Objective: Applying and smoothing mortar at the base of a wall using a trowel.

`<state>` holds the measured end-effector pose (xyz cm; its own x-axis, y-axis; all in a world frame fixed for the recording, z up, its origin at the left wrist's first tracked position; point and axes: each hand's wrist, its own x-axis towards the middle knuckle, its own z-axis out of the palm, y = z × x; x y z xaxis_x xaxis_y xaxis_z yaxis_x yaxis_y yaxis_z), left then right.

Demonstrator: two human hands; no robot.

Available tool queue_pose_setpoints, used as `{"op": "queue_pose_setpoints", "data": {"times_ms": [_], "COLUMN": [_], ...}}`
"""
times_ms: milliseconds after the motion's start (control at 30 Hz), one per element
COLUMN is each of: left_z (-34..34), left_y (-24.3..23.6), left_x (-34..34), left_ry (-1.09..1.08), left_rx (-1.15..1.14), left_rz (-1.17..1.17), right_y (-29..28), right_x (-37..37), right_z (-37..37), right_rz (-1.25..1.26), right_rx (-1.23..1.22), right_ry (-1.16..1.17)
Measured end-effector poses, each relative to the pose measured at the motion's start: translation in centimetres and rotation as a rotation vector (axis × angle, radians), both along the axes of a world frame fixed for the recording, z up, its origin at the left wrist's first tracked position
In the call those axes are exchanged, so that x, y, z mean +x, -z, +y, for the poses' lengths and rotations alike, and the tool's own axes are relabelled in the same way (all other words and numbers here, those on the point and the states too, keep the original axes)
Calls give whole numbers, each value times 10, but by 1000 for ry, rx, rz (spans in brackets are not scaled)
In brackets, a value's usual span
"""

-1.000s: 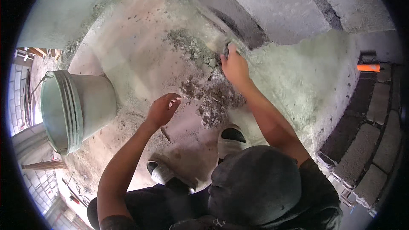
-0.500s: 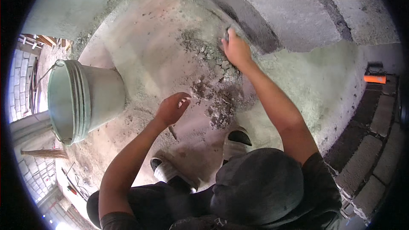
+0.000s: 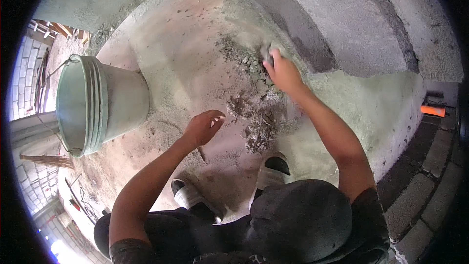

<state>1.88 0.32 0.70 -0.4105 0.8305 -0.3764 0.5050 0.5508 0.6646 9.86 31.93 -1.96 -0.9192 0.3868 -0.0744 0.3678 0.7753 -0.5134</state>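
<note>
My right hand (image 3: pixel 285 74) is closed around a small grey piece (image 3: pixel 266 55), blurred and partly covered by the fingers; whether it is a stone or a tool I cannot tell. It is low over the floor, beside a strip of crumbled grey rubble (image 3: pixel 261 126) near the foot of the block wall. My left hand (image 3: pixel 204 126) hangs above the floor left of the rubble, its fingers loosely curled with a gap to the thumb. Nothing shows in it.
A whitish bucket (image 3: pixel 124 99) lies tipped or leans at the left, its mouth facing left. Behind it is a straw broom (image 3: pixel 46 160). The grey block wall (image 3: pixel 342 24) rises at the far right. An orange object (image 3: pixel 433 111) rests by the blocks at right. My sandaled feet stand below the rubble.
The whole view has shifted and turned slightly. My right hand, still holding the grey piece, has moved a little along the rubble. My left hand keeps nearly the same pose.
</note>
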Motion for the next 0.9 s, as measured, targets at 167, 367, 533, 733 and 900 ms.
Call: {"op": "queue_pose_setpoints", "data": {"times_ms": [167, 367, 533, 733, 900], "left_z": [20, 16, -19, -19, -11], "left_y": [-1, -15, -30, -71, -181], "left_x": [4, -4, -48, -98, -102], "left_ry": [38, 81, 25, -84, -38], "left_rx": [-4, 48, -23, -7, 153], "left_rz": [-10, 24, 21, 6, -70], "right_y": [2, 17, 4, -41, -84], "right_x": [-98, -111, -13, 53, 71], "right_z": [50, 47, 9, -16, -38], "right_rz": [65, -6, -140, -124, -25], "right_rx": [109, 175, 51, 6, -76], "right_ry": [114, 103, -22, -5, 268]}}
